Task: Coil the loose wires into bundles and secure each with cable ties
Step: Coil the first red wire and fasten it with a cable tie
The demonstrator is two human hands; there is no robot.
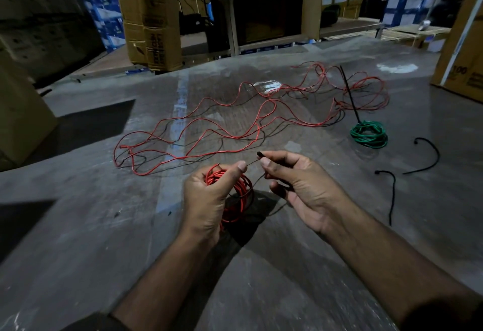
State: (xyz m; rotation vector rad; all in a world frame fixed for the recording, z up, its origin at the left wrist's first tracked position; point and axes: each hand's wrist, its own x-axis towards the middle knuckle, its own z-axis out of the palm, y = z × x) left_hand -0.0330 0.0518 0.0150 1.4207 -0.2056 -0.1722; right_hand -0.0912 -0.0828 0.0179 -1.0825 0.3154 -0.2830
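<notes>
My left hand [209, 197] grips a coiled red wire bundle [240, 200] just above the grey table. My right hand [295, 181] pinches a black cable tie [259, 154] whose thin strap runs from its head down around the red coil. Beyond the hands, long loose red and black wire [235, 121] lies spread in waves across the table. A green wire coil [369, 134] sits at the right with a long black cable tie tail [349, 92] sticking up from it.
Two loose black cable ties [428, 158] [392, 194] lie on the table [104, 226] at the right. Cardboard boxes stand at the left edge [21, 116], far right [462, 56] and behind the table [151, 16], with shelving beyond.
</notes>
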